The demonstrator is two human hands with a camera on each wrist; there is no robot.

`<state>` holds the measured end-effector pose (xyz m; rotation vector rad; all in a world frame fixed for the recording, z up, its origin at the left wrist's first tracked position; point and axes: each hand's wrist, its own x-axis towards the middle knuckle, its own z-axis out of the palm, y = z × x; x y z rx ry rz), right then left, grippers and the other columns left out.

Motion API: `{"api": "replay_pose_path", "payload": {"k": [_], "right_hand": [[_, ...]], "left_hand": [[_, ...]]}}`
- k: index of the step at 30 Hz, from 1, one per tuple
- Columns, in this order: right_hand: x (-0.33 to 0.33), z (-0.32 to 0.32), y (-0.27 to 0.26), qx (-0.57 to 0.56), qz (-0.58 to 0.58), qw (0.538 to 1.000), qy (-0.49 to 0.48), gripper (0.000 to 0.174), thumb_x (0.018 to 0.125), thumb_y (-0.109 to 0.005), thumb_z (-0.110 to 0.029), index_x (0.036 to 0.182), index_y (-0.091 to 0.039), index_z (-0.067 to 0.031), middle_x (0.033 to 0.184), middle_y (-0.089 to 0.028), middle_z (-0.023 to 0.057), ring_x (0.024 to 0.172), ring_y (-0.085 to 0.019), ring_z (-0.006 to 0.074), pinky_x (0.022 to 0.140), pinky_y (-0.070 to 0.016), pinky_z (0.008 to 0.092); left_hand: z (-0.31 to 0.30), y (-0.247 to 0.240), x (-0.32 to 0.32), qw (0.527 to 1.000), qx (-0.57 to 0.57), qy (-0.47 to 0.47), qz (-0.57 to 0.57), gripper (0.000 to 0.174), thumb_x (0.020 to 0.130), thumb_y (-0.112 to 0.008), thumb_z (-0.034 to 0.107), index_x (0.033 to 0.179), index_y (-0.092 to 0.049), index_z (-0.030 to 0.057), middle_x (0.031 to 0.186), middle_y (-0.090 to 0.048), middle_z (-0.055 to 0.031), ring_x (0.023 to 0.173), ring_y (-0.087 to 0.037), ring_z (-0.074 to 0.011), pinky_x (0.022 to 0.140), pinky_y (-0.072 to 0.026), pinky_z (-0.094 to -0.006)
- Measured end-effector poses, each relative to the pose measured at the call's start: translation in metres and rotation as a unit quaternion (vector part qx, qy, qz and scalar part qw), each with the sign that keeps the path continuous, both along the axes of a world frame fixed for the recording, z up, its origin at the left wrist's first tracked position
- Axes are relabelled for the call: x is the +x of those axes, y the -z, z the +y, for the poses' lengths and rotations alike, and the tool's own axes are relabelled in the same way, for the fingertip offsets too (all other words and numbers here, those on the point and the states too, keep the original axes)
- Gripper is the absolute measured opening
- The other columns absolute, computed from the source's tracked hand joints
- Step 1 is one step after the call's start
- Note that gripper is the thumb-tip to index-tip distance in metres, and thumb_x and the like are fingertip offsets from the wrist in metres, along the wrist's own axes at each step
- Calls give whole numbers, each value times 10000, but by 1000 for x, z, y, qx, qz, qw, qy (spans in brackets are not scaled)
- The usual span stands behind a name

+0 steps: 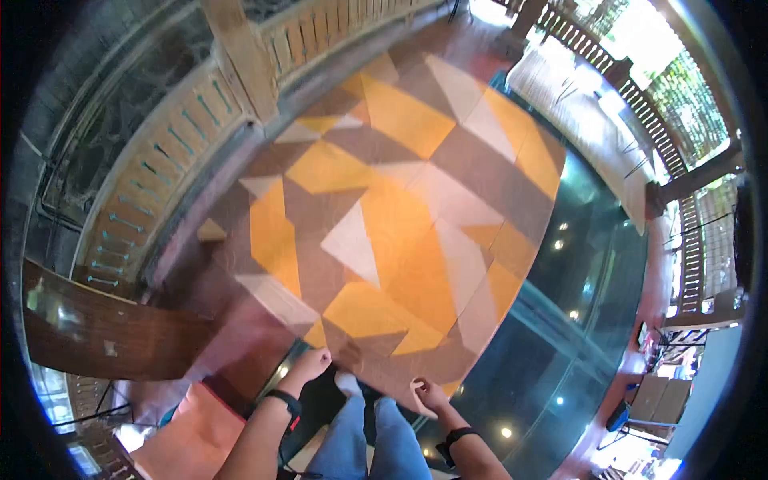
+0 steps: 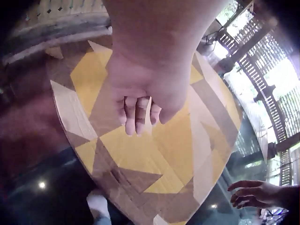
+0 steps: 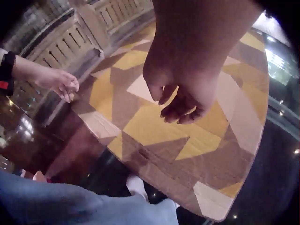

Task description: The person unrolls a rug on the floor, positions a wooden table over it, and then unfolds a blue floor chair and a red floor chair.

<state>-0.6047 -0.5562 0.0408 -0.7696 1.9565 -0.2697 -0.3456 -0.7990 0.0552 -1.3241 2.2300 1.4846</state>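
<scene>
A large rug (image 1: 400,216) with angular yellow, brown and cream patches is spread over the floor. Above its near left edge is my left hand (image 1: 318,362), fingers loosely curled and empty. My right hand (image 1: 432,394) hovers over the near right corner, its fingers bent loosely with nothing between them. In the left wrist view the left hand (image 2: 147,93) overlaps the rug's yellow patches. The right wrist view has the right hand (image 3: 183,96) hanging over the rug, apart from the left.
Dark glossy flooring (image 1: 552,320) with light reflections borders the rug's right side. A wooden railing (image 1: 160,168) and post (image 1: 240,64) run along the left. A curved dark wooden piece (image 1: 112,328) and a pinkish-orange seat (image 1: 196,440) stand near left. My foot (image 1: 348,384) is by the near edge.
</scene>
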Motion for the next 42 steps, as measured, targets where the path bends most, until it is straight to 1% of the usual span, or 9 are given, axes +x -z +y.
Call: {"api": "replay_pose_path", "payload": {"k": [6,12,18,21,25,27,28,35,42], "right_hand": [[7,-43,-17,-46,-42,996,69,283,777,-513,-137,1054,-535,-81,840,-622,143,783,-609,246,702,-482,332],[25,-14,149,144,-29,988,-52,405,724,-573,-208,1118,-512,-134,994,-586,181,936,-566,287,816,-440,370],[73,62,318,156,21,946,-283,804,641,-687,-320,1320,-255,-303,1397,-169,168,1213,-290,402,926,-334,536],[86,106,360,173,144,928,-298,926,612,-713,-356,1344,-146,-367,1432,-5,133,1253,-172,447,890,-262,663],[89,106,361,245,149,932,-223,929,605,-715,-334,1343,-152,-379,1435,9,128,1256,-141,466,884,-241,682],[96,110,373,233,172,936,-202,924,597,-717,-318,1342,-172,-370,1435,5,129,1255,-142,468,898,-235,669],[97,111,374,228,184,937,-192,921,594,-717,-310,1341,-182,-366,1435,2,129,1255,-142,469,906,-232,662],[94,96,366,242,165,938,-185,930,559,-737,-282,1332,-224,-353,1435,-11,130,1256,-151,460,943,-188,642],[80,93,366,178,147,954,-190,624,786,-501,-228,1322,-223,-385,1409,-146,167,1239,-246,425,958,-203,609]], "left_hand": [[-20,26,25,997,-53,-62,-6,138,783,-507,202,767,-566,79,752,-600,-165,750,-581,-334,651,-452,-414],[-1,157,48,984,-36,-76,-158,140,753,-535,209,726,-574,77,764,-604,-177,744,-579,-345,666,-455,-440],[-3,306,61,960,-17,-107,-258,300,764,-546,246,1009,-509,76,958,-579,-169,929,-541,-336,789,-432,-427],[-6,352,65,925,34,-209,-315,498,776,-538,255,1183,-365,25,1052,-525,-239,1030,-486,-358,864,-399,-420],[12,427,89,902,34,-314,-293,631,763,-577,229,1225,-262,-63,1138,-456,-281,1076,-461,-352,914,-363,-385],[16,452,89,854,35,-470,-219,647,737,-615,193,1214,-270,-76,1155,-450,-260,1069,-467,-329,914,-358,-365],[19,458,88,819,35,-544,-180,656,724,-634,175,1209,-274,-83,1163,-448,-249,1065,-470,-318,914,-355,-355],[11,435,100,868,-55,-486,-84,508,736,-627,105,1150,-390,-69,1130,-486,-185,1046,-475,-272,911,-350,-342],[12,384,117,887,-25,-450,-99,497,750,-620,118,1163,-402,-53,1138,-490,-183,1046,-476,-284,906,-352,-347]]}}
